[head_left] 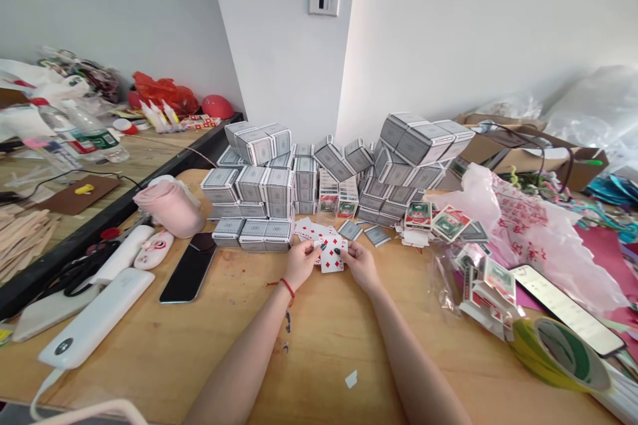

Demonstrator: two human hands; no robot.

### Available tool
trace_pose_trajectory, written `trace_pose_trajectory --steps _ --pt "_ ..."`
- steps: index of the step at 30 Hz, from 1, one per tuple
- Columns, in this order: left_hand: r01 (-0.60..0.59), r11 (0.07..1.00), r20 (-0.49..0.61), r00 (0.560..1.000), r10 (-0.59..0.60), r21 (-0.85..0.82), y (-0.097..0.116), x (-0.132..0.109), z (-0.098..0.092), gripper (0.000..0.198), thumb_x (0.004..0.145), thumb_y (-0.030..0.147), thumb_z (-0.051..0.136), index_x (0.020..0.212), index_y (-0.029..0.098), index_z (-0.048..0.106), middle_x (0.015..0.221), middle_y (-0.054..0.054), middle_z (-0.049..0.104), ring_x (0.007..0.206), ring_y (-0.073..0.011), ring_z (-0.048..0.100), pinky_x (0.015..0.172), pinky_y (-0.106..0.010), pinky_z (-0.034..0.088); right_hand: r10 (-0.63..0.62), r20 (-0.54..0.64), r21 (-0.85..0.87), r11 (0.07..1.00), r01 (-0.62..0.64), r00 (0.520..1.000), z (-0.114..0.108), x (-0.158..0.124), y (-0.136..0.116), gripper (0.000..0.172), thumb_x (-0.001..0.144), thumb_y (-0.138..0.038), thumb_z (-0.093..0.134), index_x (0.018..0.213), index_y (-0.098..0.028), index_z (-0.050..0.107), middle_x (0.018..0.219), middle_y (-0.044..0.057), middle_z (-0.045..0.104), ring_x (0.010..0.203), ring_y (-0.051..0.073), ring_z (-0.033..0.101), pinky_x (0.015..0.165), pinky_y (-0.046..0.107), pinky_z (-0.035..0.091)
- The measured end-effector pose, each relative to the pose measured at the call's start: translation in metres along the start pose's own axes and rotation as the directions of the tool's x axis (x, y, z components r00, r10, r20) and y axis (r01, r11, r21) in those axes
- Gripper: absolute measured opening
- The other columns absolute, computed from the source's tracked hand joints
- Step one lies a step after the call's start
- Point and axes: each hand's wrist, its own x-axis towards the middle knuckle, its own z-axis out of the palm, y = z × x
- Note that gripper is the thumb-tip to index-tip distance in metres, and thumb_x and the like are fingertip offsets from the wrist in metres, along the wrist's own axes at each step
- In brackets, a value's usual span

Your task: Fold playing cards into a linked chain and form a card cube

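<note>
Between my two hands are face-up playing cards (332, 257), with red diamonds showing on the front one. My left hand (302, 261), below a red string bracelet, pinches the cards at their left edge. The right edge is gripped by my right hand (362, 264), thumb on top. Just behind them more face-up cards (310, 228) lie spread on the table. Two face-down cards (377, 235) rest to the right of that spread. Tall stacks of grey-backed cards (266, 232) rise behind on the left, and further stacks (413, 139) on the right.
Left of my arms lie a black phone (188, 268), a white power bank (97, 319) and a pink cup (169, 207). On the right are opened card boxes (491, 289), a lit phone (568, 309), a tape roll (561, 353) and a crumpled plastic bag (523, 219).
</note>
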Motion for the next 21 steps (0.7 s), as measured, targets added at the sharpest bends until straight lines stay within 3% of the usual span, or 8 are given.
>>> trace_pose_trajectory --steps 7,21 --pt "0.009 1.000 0.024 1.000 -0.009 -0.013 0.000 0.000 0.000 0.027 0.068 0.038 0.059 0.059 0.012 0.057 0.053 0.002 0.054 0.050 -0.0089 0.045 0.046 -0.019 0.034 0.047 0.109 -0.030 0.999 -0.044 0.993 -0.003 -0.002 -0.009 0.042 0.062 -0.046 0.068 0.091 -0.016 0.063 0.074 0.004 0.070 0.063 0.019 0.064 0.057 0.028 0.048" --pt "-0.005 0.999 0.018 1.000 0.005 0.032 -0.003 0.001 -0.002 0.027 0.069 0.038 0.058 0.061 0.012 0.059 0.053 0.003 0.050 0.050 -0.0086 0.042 0.047 -0.019 0.031 -0.007 0.067 -0.086 0.996 0.013 0.998 -0.006 0.001 0.003 0.036 0.064 -0.046 0.067 0.083 -0.016 0.063 0.068 0.003 0.067 0.064 0.019 0.060 0.057 0.027 0.046"
